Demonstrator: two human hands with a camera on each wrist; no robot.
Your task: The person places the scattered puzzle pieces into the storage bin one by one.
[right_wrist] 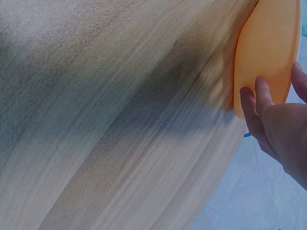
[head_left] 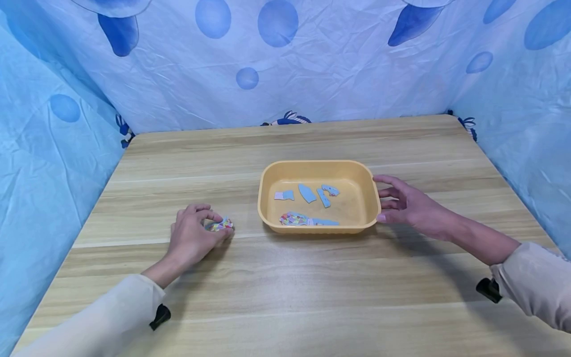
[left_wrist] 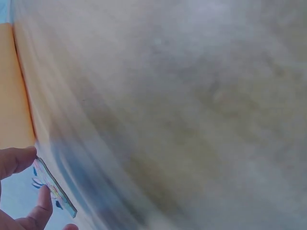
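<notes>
In the head view my left hand is left of the yellow tray, pinching a flat multicoloured puzzle piece between thumb and fingers. The left wrist view shows that piece tilted, with its thin edge visible. My right hand touches the right end of the tray. From the right wrist, its fingers lie against the outer wall, with the thumb by the rim. Inside the tray are several flat pieces: a colourful one, a pink-and-blue one and plain light-blue ones.
The wood-grain table reaches back to a blue patterned cloth, which also hangs at both sides. The tray's raised walls surround its pieces. A black clip-like item hangs near the right sleeve, another by the left.
</notes>
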